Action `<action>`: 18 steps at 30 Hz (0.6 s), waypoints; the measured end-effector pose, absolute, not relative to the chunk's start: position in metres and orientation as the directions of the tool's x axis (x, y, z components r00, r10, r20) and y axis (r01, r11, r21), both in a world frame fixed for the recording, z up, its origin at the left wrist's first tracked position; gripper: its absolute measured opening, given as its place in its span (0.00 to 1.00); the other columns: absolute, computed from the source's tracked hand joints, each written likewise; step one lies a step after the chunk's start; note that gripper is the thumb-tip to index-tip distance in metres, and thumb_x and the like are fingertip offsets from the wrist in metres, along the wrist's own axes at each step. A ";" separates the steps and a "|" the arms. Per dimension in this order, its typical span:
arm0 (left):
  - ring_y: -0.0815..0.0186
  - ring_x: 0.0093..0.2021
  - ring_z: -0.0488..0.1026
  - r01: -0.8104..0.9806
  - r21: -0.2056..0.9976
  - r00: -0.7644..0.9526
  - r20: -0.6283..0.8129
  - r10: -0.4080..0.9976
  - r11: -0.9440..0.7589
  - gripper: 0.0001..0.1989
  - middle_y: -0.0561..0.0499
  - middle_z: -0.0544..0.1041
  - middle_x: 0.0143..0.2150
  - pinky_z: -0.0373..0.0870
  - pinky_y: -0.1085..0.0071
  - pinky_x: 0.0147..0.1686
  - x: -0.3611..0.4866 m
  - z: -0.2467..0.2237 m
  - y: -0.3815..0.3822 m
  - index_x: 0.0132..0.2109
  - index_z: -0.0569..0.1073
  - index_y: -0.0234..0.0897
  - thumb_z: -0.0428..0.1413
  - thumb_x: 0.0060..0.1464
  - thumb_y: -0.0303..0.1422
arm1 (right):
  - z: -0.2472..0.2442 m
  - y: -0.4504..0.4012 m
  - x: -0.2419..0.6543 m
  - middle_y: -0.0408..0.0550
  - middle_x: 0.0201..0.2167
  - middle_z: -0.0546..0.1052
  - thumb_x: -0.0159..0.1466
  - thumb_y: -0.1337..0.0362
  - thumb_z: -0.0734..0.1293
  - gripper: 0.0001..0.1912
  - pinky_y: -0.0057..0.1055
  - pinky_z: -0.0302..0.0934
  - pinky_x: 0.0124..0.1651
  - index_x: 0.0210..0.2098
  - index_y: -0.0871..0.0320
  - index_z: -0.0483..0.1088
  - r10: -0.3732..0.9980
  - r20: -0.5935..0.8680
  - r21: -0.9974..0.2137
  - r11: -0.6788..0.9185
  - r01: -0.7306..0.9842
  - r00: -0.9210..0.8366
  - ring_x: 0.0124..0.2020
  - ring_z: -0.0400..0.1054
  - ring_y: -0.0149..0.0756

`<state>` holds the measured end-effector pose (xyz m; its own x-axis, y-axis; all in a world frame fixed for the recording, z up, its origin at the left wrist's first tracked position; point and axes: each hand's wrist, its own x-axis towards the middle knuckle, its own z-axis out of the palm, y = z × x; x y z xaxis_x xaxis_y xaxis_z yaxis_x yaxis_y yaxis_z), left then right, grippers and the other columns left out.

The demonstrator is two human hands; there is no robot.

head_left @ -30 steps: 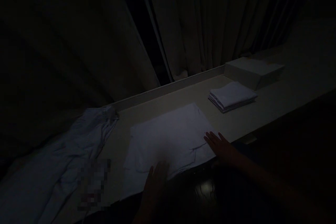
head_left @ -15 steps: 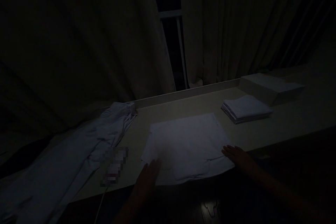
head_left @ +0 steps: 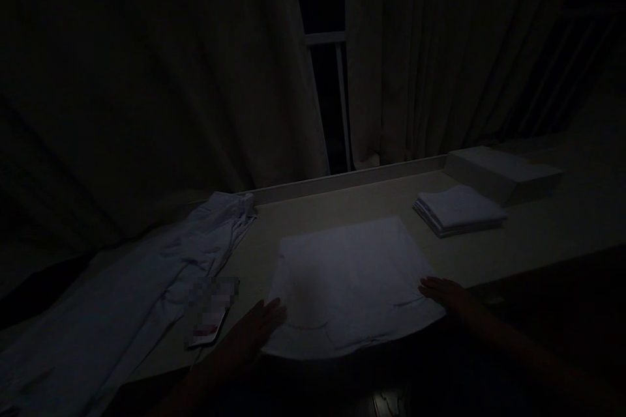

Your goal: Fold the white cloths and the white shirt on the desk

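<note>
A white cloth garment (head_left: 347, 273), folded to a rough rectangle, lies on the pale counter (head_left: 313, 208) with its near edge at the counter's front. My left hand (head_left: 259, 326) rests at its left near edge, fingers stretched out. At the right edge, my right hand (head_left: 443, 291) lies flat with extended fingers touching the fabric. Small creases run across the near right part of the cloth. Dim light hides finer detail, so I cannot tell what kind of garment it is.
A neat stack of folded white cloth (head_left: 460, 208) sits at the right, before a pale box (head_left: 503, 169). Crumpled white clothes (head_left: 141, 287) spread along the left. A phone-like device (head_left: 212, 313), partly pixelated, with a cable lies between. Curtains (head_left: 195, 78) hang behind.
My left hand has moved left, from on the cloth to its left edge. The near left corner now lies flatter and wider. My right hand has shifted only slightly.
</note>
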<state>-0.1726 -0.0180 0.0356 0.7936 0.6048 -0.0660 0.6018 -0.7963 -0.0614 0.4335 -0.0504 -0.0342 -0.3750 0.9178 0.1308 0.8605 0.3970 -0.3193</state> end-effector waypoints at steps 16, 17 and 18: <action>0.59 0.64 0.63 0.658 0.184 0.711 0.168 0.683 -0.730 0.27 0.52 0.70 0.62 0.66 0.62 0.59 -0.218 -0.033 -0.002 0.63 0.63 0.52 0.52 0.57 0.31 | -0.026 -0.056 0.443 0.50 0.62 0.66 0.60 0.67 0.62 0.28 0.46 0.56 0.61 0.60 0.50 0.66 0.894 0.157 -0.363 0.447 0.817 -0.420 0.63 0.59 0.46; 0.58 0.62 0.66 0.688 0.243 0.666 0.162 0.728 -0.684 0.25 0.50 0.71 0.61 0.67 0.62 0.58 -0.215 -0.028 -0.001 0.62 0.66 0.50 0.52 0.57 0.33 | -0.020 -0.055 0.442 0.51 0.61 0.67 0.60 0.66 0.62 0.27 0.46 0.56 0.61 0.59 0.51 0.68 0.894 0.149 -0.381 0.446 0.810 -0.422 0.62 0.60 0.47; 0.58 0.60 0.68 0.711 0.312 0.619 0.146 0.771 -0.630 0.23 0.49 0.73 0.59 0.67 0.62 0.57 -0.211 -0.022 0.002 0.60 0.69 0.48 0.51 0.56 0.35 | -0.011 -0.053 0.441 0.52 0.60 0.69 0.60 0.66 0.62 0.26 0.46 0.57 0.60 0.58 0.52 0.69 0.894 0.131 -0.406 0.442 0.800 -0.428 0.61 0.61 0.47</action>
